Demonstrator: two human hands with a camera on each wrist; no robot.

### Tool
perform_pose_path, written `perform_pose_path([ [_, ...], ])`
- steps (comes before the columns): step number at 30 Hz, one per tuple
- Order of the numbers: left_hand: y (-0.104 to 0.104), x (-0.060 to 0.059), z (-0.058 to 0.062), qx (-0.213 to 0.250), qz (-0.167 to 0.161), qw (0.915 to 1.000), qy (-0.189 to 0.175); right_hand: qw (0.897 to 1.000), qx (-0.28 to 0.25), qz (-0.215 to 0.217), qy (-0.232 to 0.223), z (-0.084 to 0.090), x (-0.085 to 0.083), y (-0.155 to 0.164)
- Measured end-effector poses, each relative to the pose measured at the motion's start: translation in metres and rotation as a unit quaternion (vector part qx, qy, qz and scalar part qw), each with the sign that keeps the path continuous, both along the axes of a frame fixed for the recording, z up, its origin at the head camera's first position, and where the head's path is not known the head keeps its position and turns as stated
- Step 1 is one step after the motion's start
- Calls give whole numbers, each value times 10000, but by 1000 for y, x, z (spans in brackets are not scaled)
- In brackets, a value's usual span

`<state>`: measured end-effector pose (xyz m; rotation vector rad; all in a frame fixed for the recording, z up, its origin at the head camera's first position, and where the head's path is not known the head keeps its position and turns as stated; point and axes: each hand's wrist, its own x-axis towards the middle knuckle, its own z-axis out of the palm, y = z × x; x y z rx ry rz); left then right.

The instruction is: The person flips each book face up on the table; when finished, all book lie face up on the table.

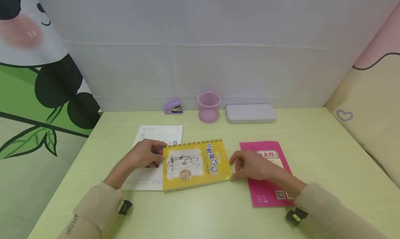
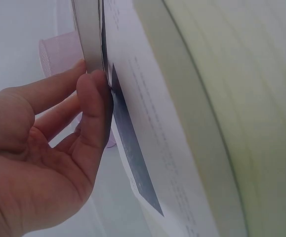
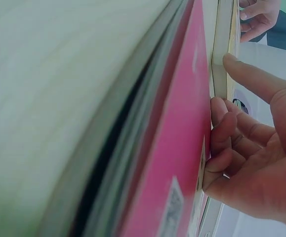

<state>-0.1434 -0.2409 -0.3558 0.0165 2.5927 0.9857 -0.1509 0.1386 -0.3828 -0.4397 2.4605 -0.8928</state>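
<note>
Head view: left hand [image 1: 146, 155] and right hand [image 1: 250, 165] pinch the yellow book [image 1: 194, 164] by opposite edges (white booklet [image 1: 155, 135] underneath); I'd keep it level, grip even

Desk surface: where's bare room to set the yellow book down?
Bare desk lies right of the pink book, in front of the grey case; also along the near edge. The middle is crowded: white booklet, yellow book gripped by left hand and right hand.
</note>
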Motion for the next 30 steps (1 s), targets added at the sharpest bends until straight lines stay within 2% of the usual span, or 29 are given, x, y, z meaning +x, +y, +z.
perform_pose_path([
  [9,0,4,1,-4,186,9998,-102,9997,15,-59,-246,7,-5,1],
  [23,1,11,5,-76,211,9997,-106,9992,133,31,-387,11,-18,4],
  [30,-1,14,6,-37,236,9997,-37,9981,195,-76,-571,14,-23,2],
])
